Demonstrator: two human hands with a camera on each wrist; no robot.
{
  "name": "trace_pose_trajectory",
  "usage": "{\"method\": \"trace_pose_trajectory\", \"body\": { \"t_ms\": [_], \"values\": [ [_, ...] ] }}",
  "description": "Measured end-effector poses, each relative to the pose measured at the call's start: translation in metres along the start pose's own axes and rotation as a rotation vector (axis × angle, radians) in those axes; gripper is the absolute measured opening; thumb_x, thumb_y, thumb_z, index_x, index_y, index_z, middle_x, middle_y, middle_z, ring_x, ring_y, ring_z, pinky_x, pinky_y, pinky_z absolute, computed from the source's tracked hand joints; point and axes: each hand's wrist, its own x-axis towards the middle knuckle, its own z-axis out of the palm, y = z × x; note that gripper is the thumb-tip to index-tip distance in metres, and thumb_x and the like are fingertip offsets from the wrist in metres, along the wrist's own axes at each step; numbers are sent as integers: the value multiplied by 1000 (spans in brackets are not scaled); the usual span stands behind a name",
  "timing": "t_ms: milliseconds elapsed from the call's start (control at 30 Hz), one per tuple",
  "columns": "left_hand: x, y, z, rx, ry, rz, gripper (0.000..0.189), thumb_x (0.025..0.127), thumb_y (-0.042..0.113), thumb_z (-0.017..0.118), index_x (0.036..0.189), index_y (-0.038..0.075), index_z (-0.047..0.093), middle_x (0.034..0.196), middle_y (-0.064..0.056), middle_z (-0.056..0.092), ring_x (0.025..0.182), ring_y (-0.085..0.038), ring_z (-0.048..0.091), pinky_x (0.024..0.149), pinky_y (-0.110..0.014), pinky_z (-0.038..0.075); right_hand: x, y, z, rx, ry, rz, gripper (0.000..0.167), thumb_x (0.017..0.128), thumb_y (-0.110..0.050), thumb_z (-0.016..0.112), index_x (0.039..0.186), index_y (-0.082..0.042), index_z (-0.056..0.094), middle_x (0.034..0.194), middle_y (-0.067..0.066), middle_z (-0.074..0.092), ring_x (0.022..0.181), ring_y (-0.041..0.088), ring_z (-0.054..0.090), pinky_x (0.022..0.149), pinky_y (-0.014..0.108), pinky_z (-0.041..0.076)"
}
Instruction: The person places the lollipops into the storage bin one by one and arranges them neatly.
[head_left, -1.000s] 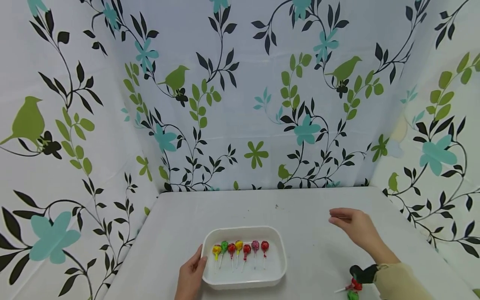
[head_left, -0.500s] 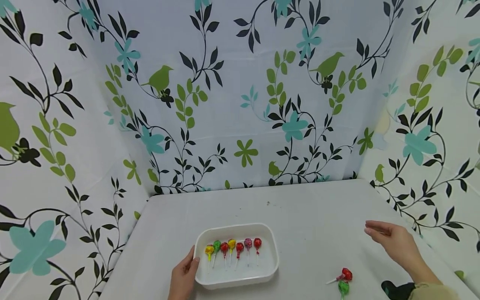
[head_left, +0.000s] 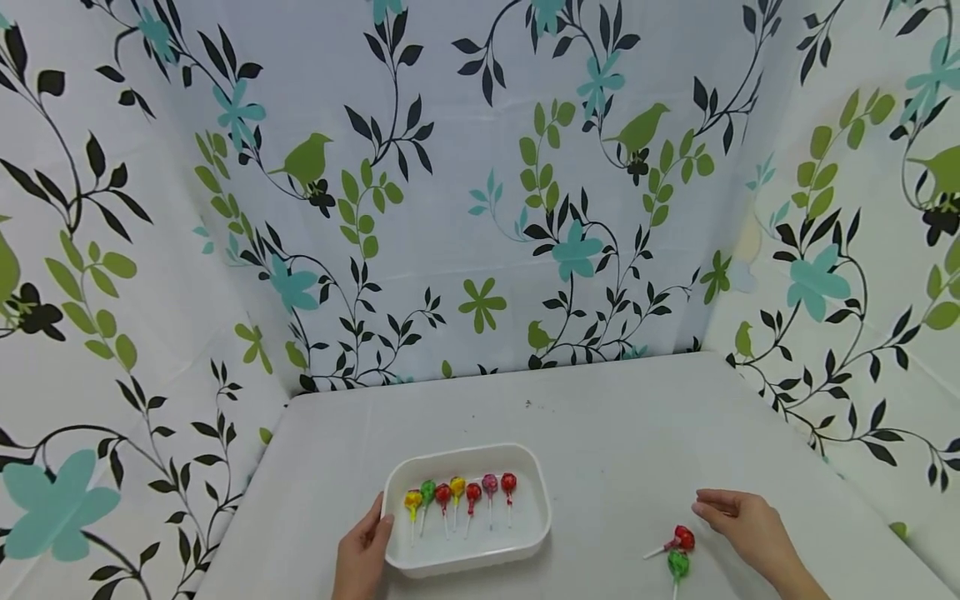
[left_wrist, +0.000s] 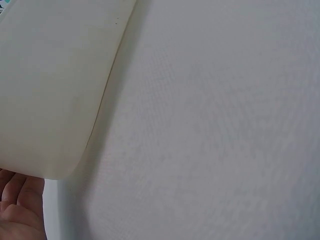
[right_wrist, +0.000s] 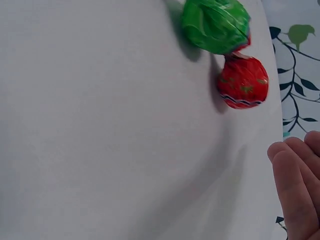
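A white rectangular tray stands on the table with several lollipops in a row inside, wrapped in yellow, green, red and purplish pink. My left hand grips its left end, thumb at the rim; in the left wrist view the fingers meet the tray's outer wall. Right of the tray lie a red lollipop and a green lollipop, close together. Just right of them hovers my right hand, holding nothing, thumb near the fingers. The right wrist view shows a gap between its fingertips and the red wrapper.
The white tabletop carries the tray and the loose lollipops. Patterned cloth with birds and leaves rises behind the table and along both sides.
My right hand has swung right, then come down and back left beside the two loose lollipops, which the forearm partly covered earlier. The head view has shifted slightly. My left hand still holds the tray.
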Motion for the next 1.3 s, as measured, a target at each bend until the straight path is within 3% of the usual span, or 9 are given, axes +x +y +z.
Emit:
{"method": "trace_pose_trajectory", "body": {
  "t_ms": [133,333,533,967,1300],
  "values": [
    [0,-1,0,11,3,-6,50,106,20,55,151,1,42,156,-18,40,146,-43,40,110,-45,46,-5,2,13,16,-8,32,45,96,-27,71,123,9,68,104,17,79,89,23,75,73,36,66],
    [0,0,1,1,6,-5,50,106,18,54,151,1,42,156,-18,41,145,-43,40,109,-45,46,-9,5,25,-4,-34,45,50,92,-34,75,121,6,70,110,19,77,101,32,73,83,46,65],
    [1,0,0,-1,5,-22,50,106,19,54,151,1,41,156,-18,40,146,-43,39,110,-46,46,-13,8,31,-33,-27,8,58,87,-41,80,121,5,71,110,16,78,107,34,73,93,53,61],
    [0,0,-1,-7,10,-27,50,107,20,55,151,1,42,155,-19,41,146,-43,40,109,-45,46,-14,8,36,-133,-8,-72,49,86,-38,80,115,1,76,101,10,80,107,37,72,92,58,58],
    [0,0,1,-48,4,-48,53,107,25,55,153,3,40,157,-17,40,146,-42,40,110,-45,49,-12,3,30,-80,-6,-43,48,85,-36,81,116,1,75,101,8,80,106,34,73,91,53,61]
  ]
}}
